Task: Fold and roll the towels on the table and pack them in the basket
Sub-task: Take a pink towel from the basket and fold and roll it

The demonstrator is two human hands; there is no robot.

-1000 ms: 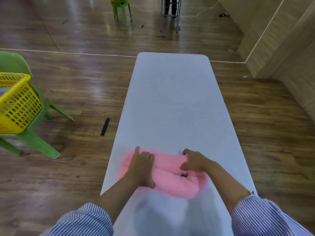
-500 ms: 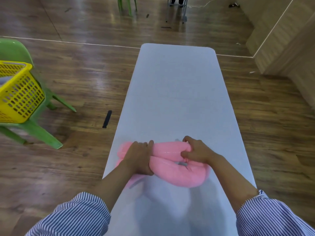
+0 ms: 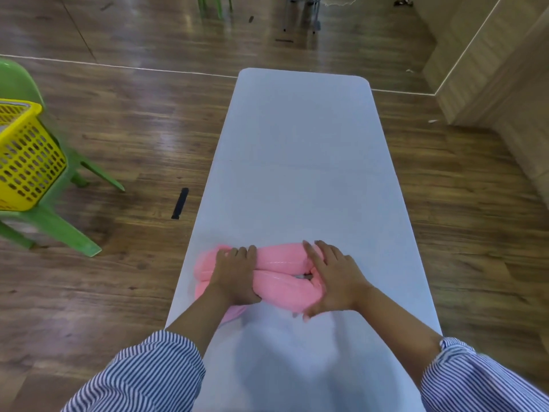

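Yellow basket [image 3: 23, 156] on green chair [image 3: 50, 221], left of table [image 3: 297, 138].

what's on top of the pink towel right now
Both hands: the left hand grips the pink towel near its left end, the right hand lies flat on its right end. The towel parts beneath them are hidden.

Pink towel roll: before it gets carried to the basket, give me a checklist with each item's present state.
1. Pink towel rolled up on the white table: ok.
2. Left hand grips the roll's left part: ok.
3. Right hand has a hold: not ok, fingers lie flat on it.
4. Loose end tucked in: cannot tell.
5. Yellow basket in sight, on the green chair: ok.
6. Room left in the basket: cannot tell.
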